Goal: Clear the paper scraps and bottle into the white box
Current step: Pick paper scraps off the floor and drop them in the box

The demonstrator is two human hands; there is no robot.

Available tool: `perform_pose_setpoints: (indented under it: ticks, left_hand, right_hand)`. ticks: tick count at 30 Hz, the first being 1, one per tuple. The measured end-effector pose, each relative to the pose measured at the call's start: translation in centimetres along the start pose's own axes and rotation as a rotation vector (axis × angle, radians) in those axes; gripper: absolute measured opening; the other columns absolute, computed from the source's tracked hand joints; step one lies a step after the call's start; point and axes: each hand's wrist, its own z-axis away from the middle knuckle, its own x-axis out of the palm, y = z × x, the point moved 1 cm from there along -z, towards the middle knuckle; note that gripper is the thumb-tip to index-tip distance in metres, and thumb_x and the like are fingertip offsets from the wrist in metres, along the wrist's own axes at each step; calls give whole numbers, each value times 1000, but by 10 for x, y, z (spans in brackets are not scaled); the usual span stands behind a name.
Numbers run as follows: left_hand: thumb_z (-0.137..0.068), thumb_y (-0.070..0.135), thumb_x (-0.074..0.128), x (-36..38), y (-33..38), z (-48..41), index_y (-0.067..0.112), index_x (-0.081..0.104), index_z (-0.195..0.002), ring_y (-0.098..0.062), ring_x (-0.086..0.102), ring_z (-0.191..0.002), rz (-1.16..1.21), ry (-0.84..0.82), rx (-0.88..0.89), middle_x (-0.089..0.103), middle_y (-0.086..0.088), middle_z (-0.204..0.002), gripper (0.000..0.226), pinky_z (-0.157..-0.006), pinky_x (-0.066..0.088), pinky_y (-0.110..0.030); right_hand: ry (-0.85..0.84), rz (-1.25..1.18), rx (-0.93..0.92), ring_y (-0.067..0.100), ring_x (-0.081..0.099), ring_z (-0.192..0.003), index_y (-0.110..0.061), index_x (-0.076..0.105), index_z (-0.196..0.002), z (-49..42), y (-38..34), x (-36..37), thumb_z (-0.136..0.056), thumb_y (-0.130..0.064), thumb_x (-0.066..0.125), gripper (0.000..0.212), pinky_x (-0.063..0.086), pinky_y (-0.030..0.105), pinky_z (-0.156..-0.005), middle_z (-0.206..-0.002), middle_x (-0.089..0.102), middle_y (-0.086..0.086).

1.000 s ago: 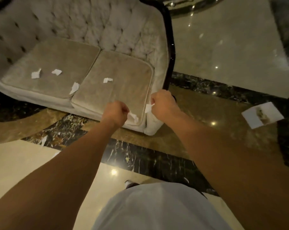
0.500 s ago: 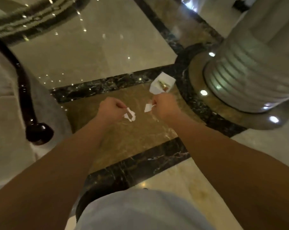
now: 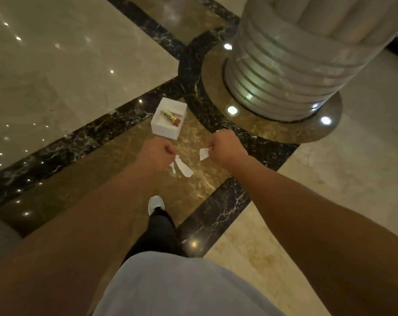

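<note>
Left hand (image 3: 155, 150) pinching two scraps (image 3: 182, 168); right hand (image 3: 226, 148) pinching one scrap (image 3: 203, 153). Box (image 3: 163, 131) on floor, just beyond left hand, bottle (image 3: 170, 116) inside. Left hand nearer.

The bottle (image 3: 170, 116) label is too small to read; the column (image 3: 291, 53) is cut off by the top edge.

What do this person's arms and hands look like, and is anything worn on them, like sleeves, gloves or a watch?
Both forearms are bare right down to the wrists: no sleeves, gloves, watch or bracelet show. The left hand looks bare too. On the right hand a small pale glint near the top knuckle could be a ring, but it is too small to tell. Lower down, a light grey-blue shirt covers the torso.
</note>
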Motion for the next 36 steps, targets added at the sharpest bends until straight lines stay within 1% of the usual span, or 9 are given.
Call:
perform_pose_setpoints:
  ticks: [6, 10, 13, 16, 23, 25, 28, 30, 36]
  left_hand:
    - [-81, 12, 71, -39, -15, -166, 27, 70, -76, -12, 62, -82, -18, -59, -16, 66, 3, -83, 15, -77, 49, -24]
    - [-84, 12, 68, -79, -22, -265, 19, 72, -86, -14, 59, -85, -96, -131, -5, 66, -4, -95, 8, -80, 45, -24]
    - [-83, 13, 68, -95, -25, -332, 19, 72, -87, -15, 60, -86, -139, -147, 2, 67, -5, -95, 9, -83, 49, -27]
    - [-85, 13, 67, -96, -30, -396, 15, 72, -96, -17, 61, -90, -176, -265, -23, 68, -9, -101, 12, -90, 51, -33]
    - [-83, 13, 66, -67, -45, -546, 14, 70, -93, -16, 61, -90, -126, -178, -159, 67, -6, -98, 12, -82, 49, -28]
    - [-81, 11, 65, -47, -51, -596, 14, 69, -91, -15, 59, -89, -105, -236, -179, 66, -6, -98, 11, -78, 47, -27]
    - [-81, 12, 65, -9, -77, -660, 17, 67, -89, -15, 60, -88, -112, -286, -204, 64, -2, -96, 11, -82, 53, -33]
    - [-81, 13, 65, 30, -111, -706, 22, 63, -89, -14, 59, -84, -123, -299, -240, 61, 1, -93, 12, -77, 54, -32]
    - [-85, 13, 61, 166, -237, -831, 21, 60, -99, -18, 58, -87, -120, -267, -367, 61, -1, -99, 16, -73, 53, -32]
  right_hand:
    - [-25, -3, 84, 28, 64, -90, -4, 71, -99, -141, -16, -26, -83, -4, 58, 21, 57, 40, -82, -102, 64, 14]
    - [-53, -66, 82, 27, 64, -90, -4, 72, -98, -227, -35, -46, -84, -6, 58, 20, 56, 36, -82, -99, 66, 14]
    - [-70, -82, 43, 27, 63, -93, -5, 70, -109, -293, -42, -50, -86, -7, 59, 25, 54, 37, -85, -101, 66, 14]
    - [-115, -74, 25, 27, 62, -96, -8, 64, -122, -364, -41, -46, -89, -8, 59, 34, 55, 40, -88, -105, 65, 15]
    - [-261, -103, 0, 29, 63, -94, -2, 69, -104, -554, 4, -11, -86, -6, 57, 22, 52, 35, -85, -100, 67, 16]
    - [-311, -131, 47, 27, 62, -95, -2, 69, -108, -609, 26, 8, -89, -9, 55, 25, 48, 30, -79, -99, 66, 13]
    - [-317, -215, 219, 16, 58, -79, -3, 71, -98, -682, 57, 57, -89, -11, 54, 20, 41, 22, -65, -81, 58, 4]
    - [-374, -201, 238, 13, 56, -78, -6, 71, -101, -729, 72, 110, -89, -11, 55, 20, 42, 19, -64, -87, 61, 4]
    - [-540, -142, 138, 25, 60, -108, -7, 65, -120, -833, 102, 295, -90, -11, 58, 31, 50, 28, -90, -120, 62, 12]
